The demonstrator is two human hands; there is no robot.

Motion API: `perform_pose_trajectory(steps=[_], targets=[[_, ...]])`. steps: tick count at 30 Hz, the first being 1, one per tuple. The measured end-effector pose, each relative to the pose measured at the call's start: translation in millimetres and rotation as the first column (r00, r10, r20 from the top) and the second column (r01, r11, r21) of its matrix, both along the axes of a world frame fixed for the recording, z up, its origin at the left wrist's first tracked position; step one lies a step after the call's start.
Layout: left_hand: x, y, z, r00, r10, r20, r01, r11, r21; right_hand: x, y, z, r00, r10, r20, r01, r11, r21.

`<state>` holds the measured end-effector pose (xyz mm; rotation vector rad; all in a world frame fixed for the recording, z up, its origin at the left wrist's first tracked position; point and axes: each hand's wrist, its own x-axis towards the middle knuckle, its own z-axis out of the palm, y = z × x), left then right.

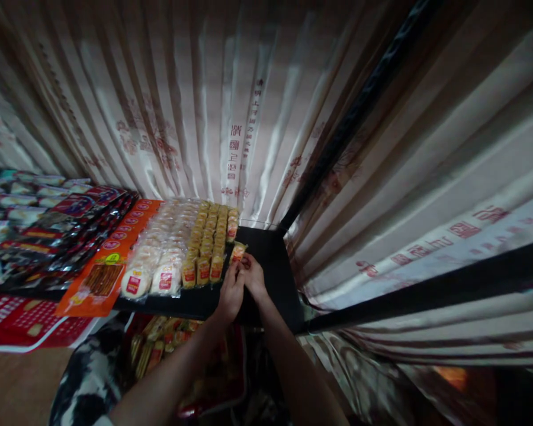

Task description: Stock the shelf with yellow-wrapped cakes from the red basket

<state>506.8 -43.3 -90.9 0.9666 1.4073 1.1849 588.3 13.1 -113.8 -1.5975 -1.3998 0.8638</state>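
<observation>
This looks like a snack shop or stall: a black shelf [273,260] displays neat rows of yellow snack packets [204,269], clear-wrapped round white snacks [165,275] and an orange snack bag [102,275] before pleated curtains [213,106] printed with Chinese characters.

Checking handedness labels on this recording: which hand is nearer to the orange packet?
Left. The left hand is right of the orange packet, beyond the yellow packet rows; the right hand is farther right, beside the left.

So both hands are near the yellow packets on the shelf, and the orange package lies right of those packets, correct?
No: in the head view the orange package lies left of the yellow packets. The left hand and right hand are near them.
</observation>
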Motion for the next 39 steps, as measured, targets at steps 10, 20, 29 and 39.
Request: perform_pose_trajectory(steps=[10,20,29,39], targets=[[9.3,24.3,8.3,0.996,0.023,-0.085,-0.028,0.998,-0.061,-16.0,48.8,3.7,0.989,-0.002,0.148,-0.003,1.000,0.031],[12.2,45.1,-2.1,0.997,0.072,-0.036,-0.073,0.996,-0.041,-14.9,57.6,-2.8,0.982,0.008,0.187,-0.013,1.000,0.027],[9.9,54.9,-7.1,0.998,0.048,0.048,-0.048,0.999,-0.008,-18.1,55.2,-6.7,0.986,-0.021,0.162,0.003,0.993,0.114],[14.6,45.3,-4.1,0.997,0.066,0.050,-0.066,0.998,0.014,-17.2,52.4,-15.7,0.988,-0.058,0.141,0.041,0.992,0.123]])
